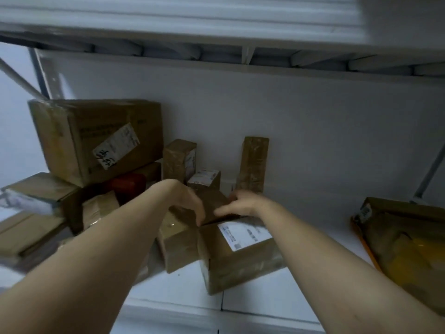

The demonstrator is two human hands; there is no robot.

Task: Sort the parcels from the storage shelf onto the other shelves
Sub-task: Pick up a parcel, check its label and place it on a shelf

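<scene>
Shelf [183, 288], white. Parcel [213, 201]: small, brown, mid-shelf, just behind a labelled box [240, 259].
Left hand [185, 201]: fingers curled over the parcel's left edge, gripping.
Right hand [243, 203]: fingers stretched along its right side, touching; grip unclear through blur.
Hands close together, parcel between.
Carton [96, 141], far left; yellow bag [409, 244], right.

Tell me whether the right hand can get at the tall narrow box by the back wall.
Probably yes. The tall narrow box stands upright just behind the right hand with nothing between them, though that hand holds the small brown parcel.
</scene>
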